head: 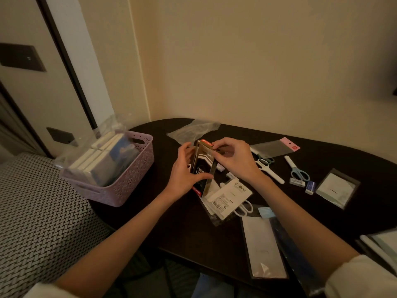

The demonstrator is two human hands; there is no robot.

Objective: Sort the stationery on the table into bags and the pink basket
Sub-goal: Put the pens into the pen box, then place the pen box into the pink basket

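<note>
A tall black, gold and red stationery box [202,168] stands tilted over the middle of the dark table [193,229]. My left hand [184,168] grips its left side and lower part. My right hand [232,160] pinches its top right edge near the red flap. The pink basket [129,181] sits at the table's left end, holding bagged white items and a blue pack. Below the box lies a white labelled packet [229,196] in a clear bag.
A crumpled clear bag [193,130] lies at the back. To the right are a pink-topped clear bag [277,147], white scissors [268,168], blue scissors [298,171], erasers [309,187] and a bagged pad [337,188]. A flat white bag [264,248] lies near the front edge.
</note>
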